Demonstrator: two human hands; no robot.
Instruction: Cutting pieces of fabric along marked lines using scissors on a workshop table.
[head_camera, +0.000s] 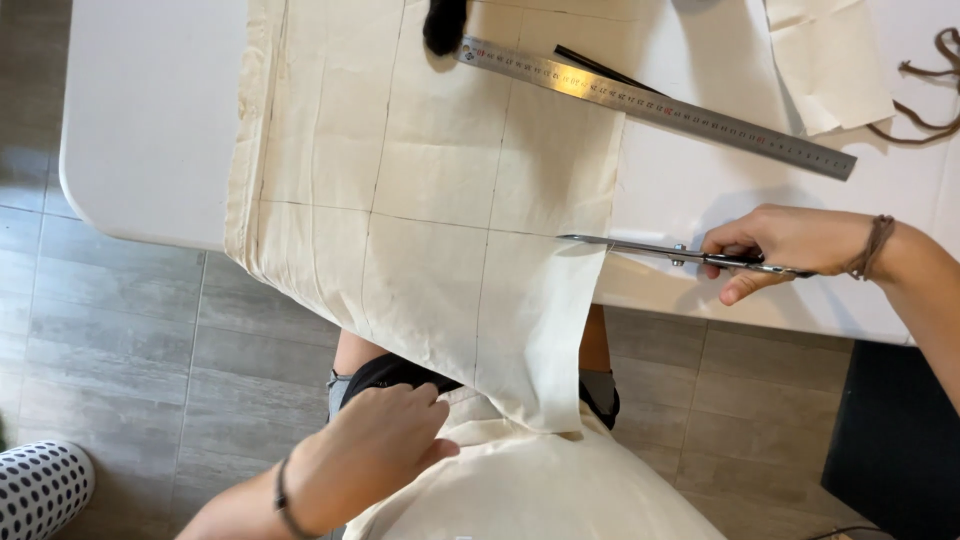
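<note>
A cream fabric sheet (430, 190) marked with a pencilled grid lies over the white table (150, 120), and its lower part hangs off the near edge. My right hand (785, 248) is shut on the handles of metal scissors (640, 247). Their blades sit at the fabric's right edge along a drawn line. Down near my lap, my left hand (370, 450) pinches the hanging end of the fabric.
A steel ruler (655, 105) lies slanted across the fabric and table, with a dark pencil (600, 68) beside it. A black object (445, 25) sits at the top edge. A smaller fabric piece (830, 60) and brown cord (925, 100) lie far right. A dotted object (40, 490) stands on the floor.
</note>
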